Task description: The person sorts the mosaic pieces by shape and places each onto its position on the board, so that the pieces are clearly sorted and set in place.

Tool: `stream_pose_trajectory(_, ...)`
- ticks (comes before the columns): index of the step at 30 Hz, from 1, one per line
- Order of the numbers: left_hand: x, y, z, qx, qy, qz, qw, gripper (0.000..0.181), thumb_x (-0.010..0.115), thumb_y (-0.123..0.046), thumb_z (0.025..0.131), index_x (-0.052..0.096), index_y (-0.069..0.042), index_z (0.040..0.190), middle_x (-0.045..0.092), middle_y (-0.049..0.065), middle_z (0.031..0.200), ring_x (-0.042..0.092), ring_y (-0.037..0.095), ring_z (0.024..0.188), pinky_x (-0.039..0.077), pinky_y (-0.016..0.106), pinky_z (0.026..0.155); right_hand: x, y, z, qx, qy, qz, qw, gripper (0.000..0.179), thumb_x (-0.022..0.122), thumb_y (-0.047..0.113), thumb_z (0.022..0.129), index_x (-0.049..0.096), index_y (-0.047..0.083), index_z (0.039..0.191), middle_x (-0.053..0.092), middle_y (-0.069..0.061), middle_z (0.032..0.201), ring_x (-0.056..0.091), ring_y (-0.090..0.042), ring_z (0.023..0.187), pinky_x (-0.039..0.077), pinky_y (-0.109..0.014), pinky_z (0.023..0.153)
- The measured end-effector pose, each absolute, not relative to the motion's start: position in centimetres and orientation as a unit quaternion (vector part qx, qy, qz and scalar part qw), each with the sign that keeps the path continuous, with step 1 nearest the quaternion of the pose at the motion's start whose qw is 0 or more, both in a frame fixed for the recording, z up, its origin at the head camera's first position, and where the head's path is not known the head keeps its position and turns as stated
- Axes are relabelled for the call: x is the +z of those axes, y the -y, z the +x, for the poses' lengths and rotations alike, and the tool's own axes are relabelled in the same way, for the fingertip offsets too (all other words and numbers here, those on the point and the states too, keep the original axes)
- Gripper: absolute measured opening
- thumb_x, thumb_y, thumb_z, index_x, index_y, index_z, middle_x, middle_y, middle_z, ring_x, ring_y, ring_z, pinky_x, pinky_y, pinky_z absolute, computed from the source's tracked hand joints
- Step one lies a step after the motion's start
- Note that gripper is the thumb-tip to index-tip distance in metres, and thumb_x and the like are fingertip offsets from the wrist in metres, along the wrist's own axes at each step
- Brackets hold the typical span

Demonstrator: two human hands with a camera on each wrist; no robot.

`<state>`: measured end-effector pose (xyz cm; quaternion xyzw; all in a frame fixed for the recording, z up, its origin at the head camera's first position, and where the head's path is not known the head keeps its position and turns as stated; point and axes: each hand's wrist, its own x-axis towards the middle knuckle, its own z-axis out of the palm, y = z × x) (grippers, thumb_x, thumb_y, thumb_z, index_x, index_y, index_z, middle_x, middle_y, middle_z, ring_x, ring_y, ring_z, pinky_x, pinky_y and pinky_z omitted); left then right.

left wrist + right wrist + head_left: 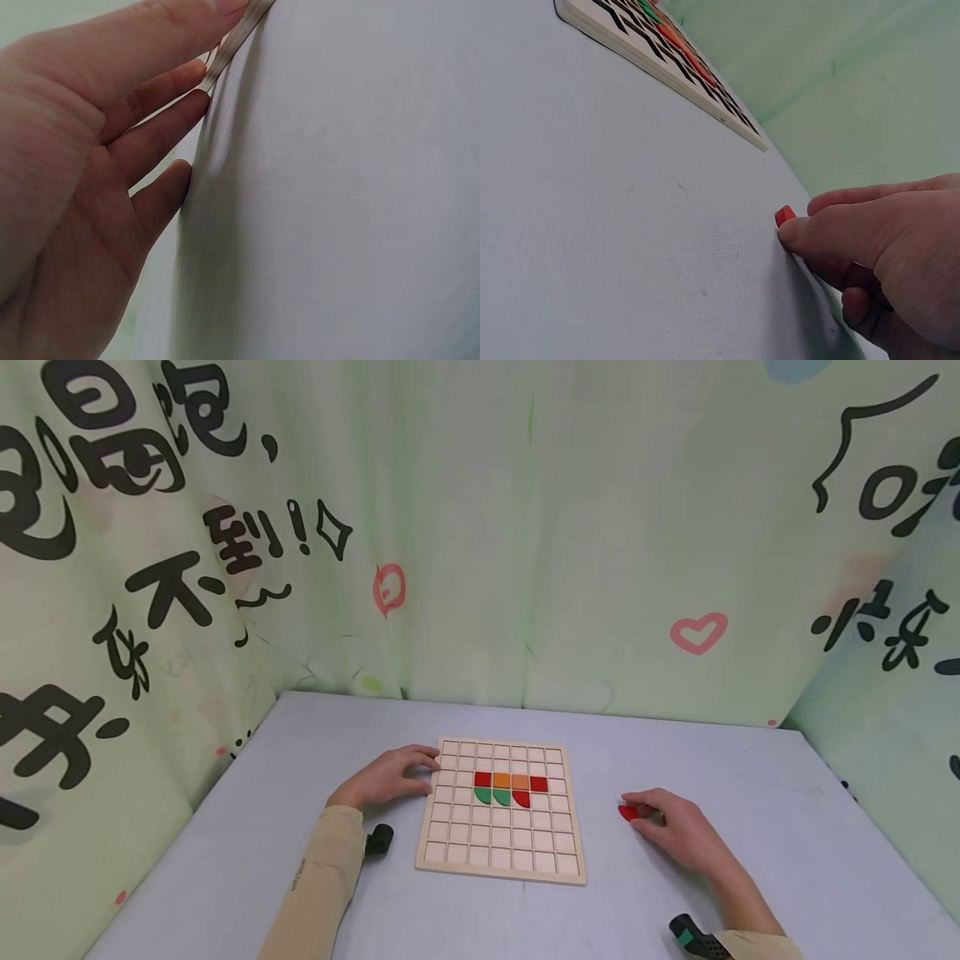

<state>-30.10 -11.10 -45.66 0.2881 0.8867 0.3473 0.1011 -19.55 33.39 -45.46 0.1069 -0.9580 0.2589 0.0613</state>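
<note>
A square wooden grid board (501,857) lies on the table, holding several coloured pieces. One row has a red square (482,779), two orange squares (502,781) and another red square (538,784). Just below it sit two green quarter-circles (483,795) and a red quarter-circle (521,798). At the board's left edge, my left hand (387,775) rests its fingertips, fingers fairly straight in the left wrist view. Off to the right of the board, my right hand (675,827) pinches a small red piece (628,812) between thumb and fingers, low over the table; its shape is partly covered.
The pale table (360,910) extends around the board on all sides. A printed green curtain (465,635) hangs behind it and along both sides. Each wrist wears a black camera, like the one (379,840) beside the left sleeve.
</note>
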Motion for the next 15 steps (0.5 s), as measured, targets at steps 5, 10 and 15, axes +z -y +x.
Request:
stream_pose_trajectory(5, -45.65, 11.11, -30.06, 0.345, -0.888, 0.288, 0.101, 0.032, 0.075, -0.017, 0.087, 0.068, -0.009, 0.117, 0.05, 0.008, 0.144, 0.04, 0.03, 0.137, 0.033, 0.045, 0.114, -45.46, -33.19, -19.7, 0.269, 0.959, 0.073, 0.056, 0.038, 0.078, 0.01, 0.082, 0.067, 0.003, 0.118, 0.067, -0.006, 0.103, 0.06, -0.017, 0.089, 0.055, -0.031, 0.075)
stream_pose_trajectory(10, -45.63, 11.07, -30.06, 0.346, -0.888, 0.285, 0.101, 0.031, 0.074, -0.017, 0.087, 0.068, -0.01, 0.117, 0.05, 0.008, 0.144, 0.04, 0.03, 0.138, 0.033, 0.045, 0.114, -45.39, -33.16, -19.59, 0.267, 0.96, 0.069, 0.054, 0.038, 0.078, 0.01, 0.082, 0.068, 0.002, 0.118, 0.067, -0.005, 0.101, 0.058, -0.017, 0.087, 0.054, -0.032, 0.074)
stream_pose_trajectory(15, -45.65, 11.03, -30.1, 0.347, -0.888, 0.285, 0.103, 0.031, 0.074, -0.017, 0.087, 0.068, -0.01, 0.117, 0.05, 0.007, 0.144, 0.04, 0.03, 0.138, 0.033, 0.045, 0.114, -45.4, -33.23, -19.49, 0.263, 0.96, 0.076, 0.06, 0.034, 0.078, 0.006, 0.081, 0.069, 0.002, 0.115, 0.068, -0.005, 0.1, 0.058, -0.016, 0.084, 0.053, -0.03, 0.072)
